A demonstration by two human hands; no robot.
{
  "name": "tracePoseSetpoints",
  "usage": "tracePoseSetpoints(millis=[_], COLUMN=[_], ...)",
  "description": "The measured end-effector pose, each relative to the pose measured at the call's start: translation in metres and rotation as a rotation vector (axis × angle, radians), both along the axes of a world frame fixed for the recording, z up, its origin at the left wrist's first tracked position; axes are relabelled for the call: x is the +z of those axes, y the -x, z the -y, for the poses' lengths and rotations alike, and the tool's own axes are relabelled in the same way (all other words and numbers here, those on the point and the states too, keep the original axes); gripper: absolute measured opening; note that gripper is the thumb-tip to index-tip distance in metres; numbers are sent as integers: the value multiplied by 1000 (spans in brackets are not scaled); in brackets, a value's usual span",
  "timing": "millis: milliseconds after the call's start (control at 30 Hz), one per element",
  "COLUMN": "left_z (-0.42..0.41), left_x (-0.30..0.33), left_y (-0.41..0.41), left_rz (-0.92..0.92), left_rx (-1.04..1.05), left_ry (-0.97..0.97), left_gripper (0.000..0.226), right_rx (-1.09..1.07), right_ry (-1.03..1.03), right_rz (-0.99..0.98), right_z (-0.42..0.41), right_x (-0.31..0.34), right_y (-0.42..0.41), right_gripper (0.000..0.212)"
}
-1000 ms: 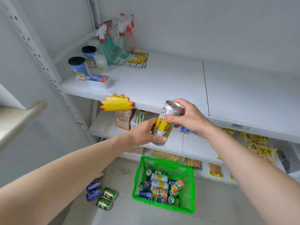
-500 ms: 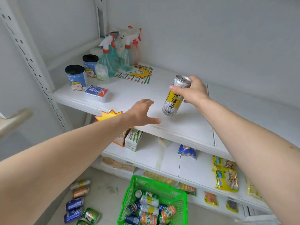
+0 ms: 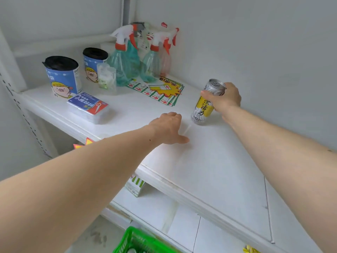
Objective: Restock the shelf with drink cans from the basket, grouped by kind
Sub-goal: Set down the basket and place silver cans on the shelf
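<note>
A tall silver and yellow drink can (image 3: 203, 108) stands tilted slightly on the white upper shelf (image 3: 209, 161), towards the back wall. My right hand (image 3: 225, 99) grips it near the top, fingers curled round the rim. My left hand (image 3: 168, 129) hovers just over the shelf in front of the can, palm down, fingers relaxed, holding nothing. Only the rim of the green basket (image 3: 135, 240) shows at the bottom edge, on the floor below the shelves.
At the shelf's back left stand two blue tubs with black lids (image 3: 63, 76), spray bottles (image 3: 125, 57), a small clear packet (image 3: 107, 77), a flat blue box (image 3: 88, 106) and a printed sheet (image 3: 160, 89). A lower shelf (image 3: 155, 203) holds a striped carton (image 3: 135, 184).
My right hand has carried the can from in front of the shelf edge up and back onto the upper shelf. My left hand let go of it and now hovers over the shelf.
</note>
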State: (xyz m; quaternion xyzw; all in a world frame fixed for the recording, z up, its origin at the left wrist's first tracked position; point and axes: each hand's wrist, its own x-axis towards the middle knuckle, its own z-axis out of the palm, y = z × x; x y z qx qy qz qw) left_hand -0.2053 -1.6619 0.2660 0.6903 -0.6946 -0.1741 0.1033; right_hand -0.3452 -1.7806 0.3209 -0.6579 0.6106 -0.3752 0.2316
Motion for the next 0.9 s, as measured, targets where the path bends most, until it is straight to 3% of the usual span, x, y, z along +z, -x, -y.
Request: tracePoseSetpoints(millis=[400,900], left_z=[74,90], left_x=[-14,-16], left_y=[1,-3], left_rz=[50,122], left_rx=[32,2], left_ry=[-9,-24], left_gripper=[77,78], right_rx=[-1,-31], right_ry=[-2,-53], right_rz=[-46,-75], right_z=[86,103], right_x=[0,-6], right_y=[-8,-3], right_gripper=[63,75])
